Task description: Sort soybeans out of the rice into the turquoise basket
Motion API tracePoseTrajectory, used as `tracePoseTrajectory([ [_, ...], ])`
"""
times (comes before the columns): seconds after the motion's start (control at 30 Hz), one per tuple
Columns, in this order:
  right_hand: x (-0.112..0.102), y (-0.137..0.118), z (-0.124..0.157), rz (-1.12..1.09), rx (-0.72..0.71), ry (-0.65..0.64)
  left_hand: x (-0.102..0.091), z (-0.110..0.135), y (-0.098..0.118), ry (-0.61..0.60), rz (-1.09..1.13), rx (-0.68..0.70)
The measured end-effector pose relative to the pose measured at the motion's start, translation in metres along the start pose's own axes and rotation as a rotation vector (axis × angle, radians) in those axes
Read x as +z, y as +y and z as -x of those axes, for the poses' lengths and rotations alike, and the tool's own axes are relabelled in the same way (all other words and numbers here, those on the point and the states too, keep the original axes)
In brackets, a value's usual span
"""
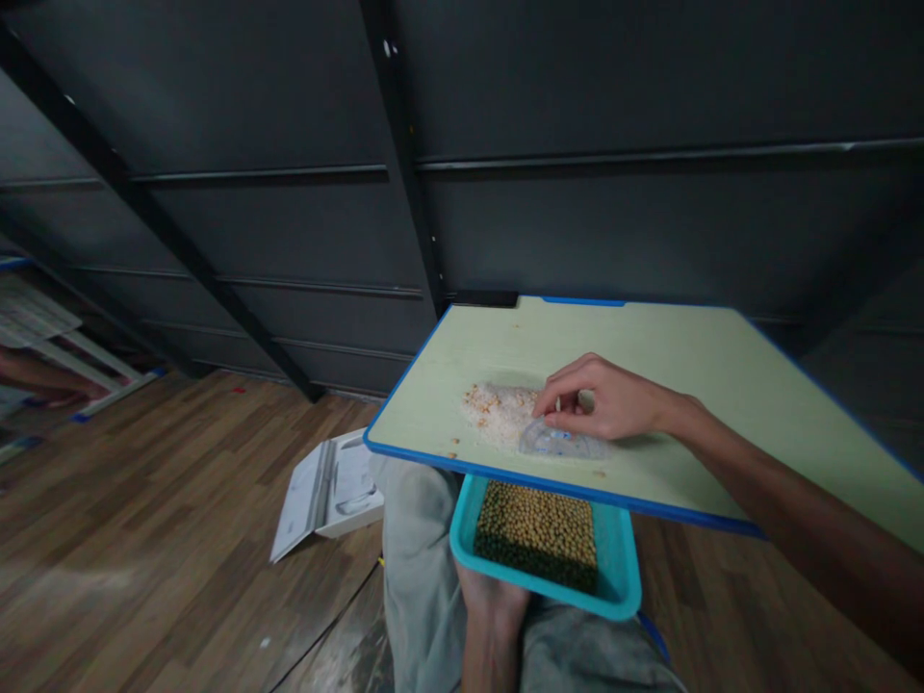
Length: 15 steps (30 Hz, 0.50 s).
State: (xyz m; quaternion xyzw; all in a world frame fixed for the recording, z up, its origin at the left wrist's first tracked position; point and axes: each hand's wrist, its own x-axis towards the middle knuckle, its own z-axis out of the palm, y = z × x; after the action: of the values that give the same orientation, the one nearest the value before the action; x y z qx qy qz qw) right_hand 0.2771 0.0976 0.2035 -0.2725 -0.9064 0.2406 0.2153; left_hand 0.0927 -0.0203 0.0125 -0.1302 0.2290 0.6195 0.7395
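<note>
My right hand [603, 397] rests on the pale green, blue-edged table [693, 375], fingers curled and pinched over a clear plastic piece [559, 442] beside a heap of white grains with orange bits [498, 412]. What the fingertips hold is too small to name. Below the table's near edge, a teal tray [622, 558] filled with yellow-green beans [538, 527] sits on my lap. My left hand is out of view.
An open white box [328, 489] lies on the wooden floor at left. A dark panelled wall with slanted black beams [400, 144] rises behind the table. Another person's arm [43, 377] shows at the far left by papers.
</note>
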Motion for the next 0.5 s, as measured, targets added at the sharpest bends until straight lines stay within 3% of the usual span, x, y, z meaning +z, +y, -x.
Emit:
tracePoseTrajectory([
  [0.17, -0.0019, 0.0016, 0.0022, -0.036, 0.048, -0.065, -0.0024, -0.0015, -0.0011, 0.032, 0.021, 0.015],
  [0.5, -0.0007, 0.0006, 0.0041, -0.086, 0.109, -0.146, 0.0019, 0.0021, 0.0022, -0.086, 0.071, -0.025],
])
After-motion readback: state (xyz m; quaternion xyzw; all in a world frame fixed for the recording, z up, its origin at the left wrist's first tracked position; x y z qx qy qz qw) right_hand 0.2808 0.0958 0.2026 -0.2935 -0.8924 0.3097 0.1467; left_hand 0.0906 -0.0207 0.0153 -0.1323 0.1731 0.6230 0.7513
